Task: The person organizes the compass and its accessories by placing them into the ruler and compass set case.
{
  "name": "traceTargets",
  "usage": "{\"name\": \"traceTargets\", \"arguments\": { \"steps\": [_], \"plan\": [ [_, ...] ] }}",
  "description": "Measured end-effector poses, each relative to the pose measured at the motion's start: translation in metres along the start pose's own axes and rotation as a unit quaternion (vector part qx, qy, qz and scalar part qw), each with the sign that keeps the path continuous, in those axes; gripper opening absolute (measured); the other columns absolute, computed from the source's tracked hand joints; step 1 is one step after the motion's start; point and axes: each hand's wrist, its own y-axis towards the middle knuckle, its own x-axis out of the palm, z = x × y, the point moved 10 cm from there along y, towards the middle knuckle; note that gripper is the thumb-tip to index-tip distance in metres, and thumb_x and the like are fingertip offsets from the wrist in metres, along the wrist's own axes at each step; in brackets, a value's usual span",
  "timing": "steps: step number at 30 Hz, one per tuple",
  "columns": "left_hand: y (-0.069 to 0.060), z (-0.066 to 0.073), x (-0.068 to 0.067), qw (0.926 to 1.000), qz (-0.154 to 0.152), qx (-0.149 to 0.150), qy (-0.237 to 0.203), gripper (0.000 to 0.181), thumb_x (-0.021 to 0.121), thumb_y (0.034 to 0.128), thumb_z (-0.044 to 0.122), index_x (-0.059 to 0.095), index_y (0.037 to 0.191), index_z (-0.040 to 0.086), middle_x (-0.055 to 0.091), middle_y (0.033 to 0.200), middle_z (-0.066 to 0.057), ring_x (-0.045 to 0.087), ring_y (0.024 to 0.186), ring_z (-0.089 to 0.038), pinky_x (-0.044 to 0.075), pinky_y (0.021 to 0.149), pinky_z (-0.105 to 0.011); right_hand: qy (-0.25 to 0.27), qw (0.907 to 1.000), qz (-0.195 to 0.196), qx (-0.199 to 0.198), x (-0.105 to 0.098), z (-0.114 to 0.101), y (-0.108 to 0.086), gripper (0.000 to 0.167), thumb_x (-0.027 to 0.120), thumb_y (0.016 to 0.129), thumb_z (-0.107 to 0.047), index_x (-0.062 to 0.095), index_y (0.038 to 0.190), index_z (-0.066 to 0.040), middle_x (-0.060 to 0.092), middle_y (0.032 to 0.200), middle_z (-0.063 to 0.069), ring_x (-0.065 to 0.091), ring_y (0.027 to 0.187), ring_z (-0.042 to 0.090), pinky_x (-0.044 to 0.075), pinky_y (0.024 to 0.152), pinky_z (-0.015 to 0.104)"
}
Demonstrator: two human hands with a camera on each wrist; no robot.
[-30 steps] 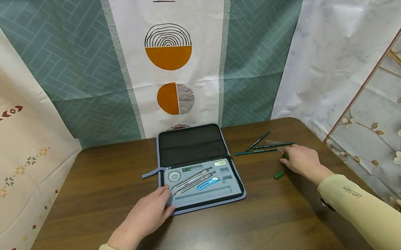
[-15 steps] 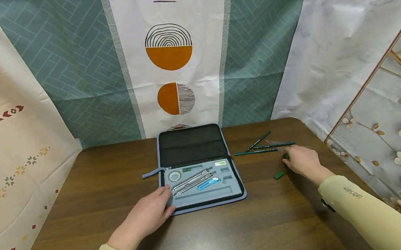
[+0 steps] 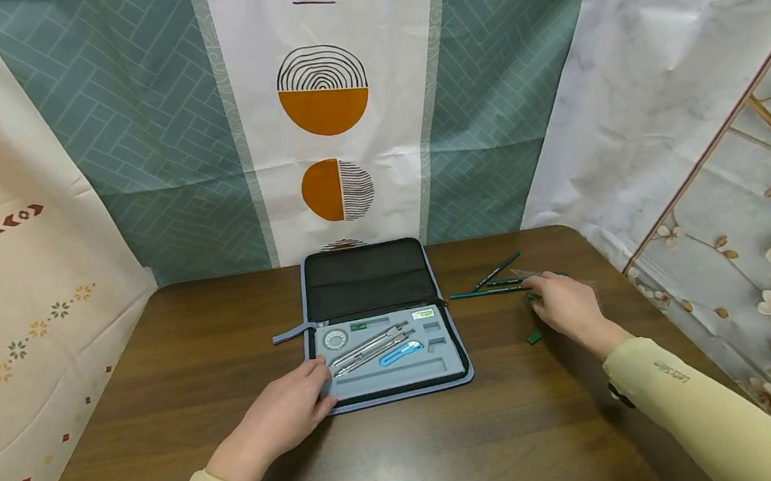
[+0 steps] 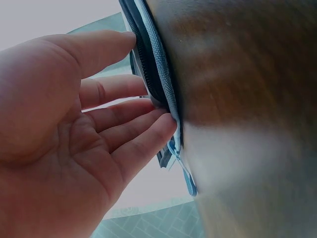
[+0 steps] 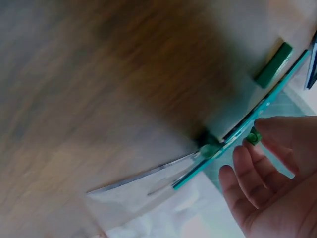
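Observation:
The left hand [image 3: 280,414] [image 4: 84,114] rests with relaxed fingers at the near left corner of an open zip case [image 3: 397,391], touching its edge [image 4: 161,64]. In the case's grey tray lie compasses [image 3: 370,349], a light blue cutter [image 3: 401,352], a round white piece [image 3: 336,339] and a small green-and-white item [image 3: 423,314]. Off to the case's right, the right hand [image 3: 571,310] [image 5: 277,173] pinches a small green piece [image 5: 253,136] between thumb and fingers, above the table. A green block [image 3: 535,337] [image 5: 275,65] lies near it.
Dark green pencils [image 3: 489,292] [image 5: 267,101] and a clear, thin-edged piece [image 5: 143,173] lie by the right hand. Another small green piece [image 5: 209,150] is beside the pencils. Patterned cloths [image 3: 164,139] hang behind the wooden table [image 3: 221,317].
The right hand has shifted left, toward the case, with the small green piece at its fingertips. It now covers part of the pencils. The left hand and case stay put.

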Motion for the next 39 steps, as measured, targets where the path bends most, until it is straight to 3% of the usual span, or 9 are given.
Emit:
{"name": "traceTargets", "arguments": {
  "steps": [5, 10, 22, 27, 34, 39],
  "plan": [
    [0.0, 0.0, -0.001, 1.0, -0.002, 0.001, 0.001, 0.027, 0.085, 0.0997, 0.02, 0.072, 0.115, 0.002, 0.067, 0.145, -0.027, 0.07, 0.128, -0.039, 0.061, 0.099, -0.052, 0.025, 0.9995, 0.019, -0.01, -0.006, -0.014, 0.004, 0.03, 0.084, 0.095, -0.008, 0.076, 0.124, -0.005, 0.074, 0.109, 0.011, 0.074, 0.097, 0.036, 0.061, 0.074, 0.056],
    [0.0, 0.001, -0.001, 0.9999, 0.008, 0.008, 0.003, 0.027, 0.086, 0.099, 0.02, 0.072, 0.114, 0.003, 0.067, 0.144, -0.027, 0.071, 0.126, -0.039, 0.062, 0.097, -0.051, 0.049, 0.9978, 0.029, -0.033, -0.013, -0.031, 0.005, 0.024, 0.087, 0.092, -0.004, 0.078, 0.114, -0.008, 0.073, 0.106, 0.007, 0.074, 0.095, 0.032, 0.061, 0.07, 0.052],
    [-0.001, 0.001, -0.001, 1.0, 0.003, 0.005, -0.004, 0.03, 0.086, 0.0989, 0.019, 0.072, 0.117, 0.001, 0.067, 0.143, -0.029, 0.071, 0.126, -0.039, 0.062, 0.098, -0.051, 0.087, 0.9939, 0.029, -0.061, -0.017, -0.06, 0.011, 0.024, 0.086, 0.094, -0.003, 0.08, 0.114, -0.013, 0.074, 0.118, 0.006, 0.075, 0.1, 0.029, 0.061, 0.074, 0.05],
    [-0.001, 0.001, -0.002, 1.0, 0.004, 0.003, -0.008, 0.029, 0.087, 0.0986, 0.019, 0.072, 0.116, 0.001, 0.067, 0.143, -0.029, 0.072, 0.125, -0.039, 0.062, 0.097, -0.051, 0.104, 0.9919, 0.025, -0.068, -0.016, -0.07, 0.013, 0.025, 0.084, 0.097, -0.004, 0.078, 0.12, -0.012, 0.074, 0.118, 0.006, 0.075, 0.103, 0.029, 0.062, 0.079, 0.052],
    [-0.001, 0.001, -0.002, 0.9999, 0.01, 0.006, -0.006, 0.029, 0.087, 0.098, 0.019, 0.072, 0.115, 0.002, 0.068, 0.141, -0.028, 0.073, 0.122, -0.038, 0.063, 0.096, -0.05, 0.121, 0.9868, 0.025, -0.105, -0.017, -0.086, 0.014, 0.039, 0.076, 0.104, -0.005, 0.074, 0.142, -0.016, 0.068, 0.109, 0.003, 0.062, 0.083, 0.018, 0.052, 0.068, 0.04],
    [-0.001, 0.001, -0.002, 0.9999, 0.012, 0.004, -0.005, 0.029, 0.086, 0.0993, 0.018, 0.072, 0.118, 0.001, 0.068, 0.142, -0.028, 0.072, 0.124, -0.039, 0.062, 0.097, -0.051, 0.143, 0.9828, 0.023, -0.115, -0.017, -0.093, 0.014, 0.03, 0.074, 0.107, -0.01, 0.077, 0.136, -0.017, 0.067, 0.11, 0.0, 0.057, 0.084, 0.016, 0.049, 0.07, 0.038]
  ]
}}
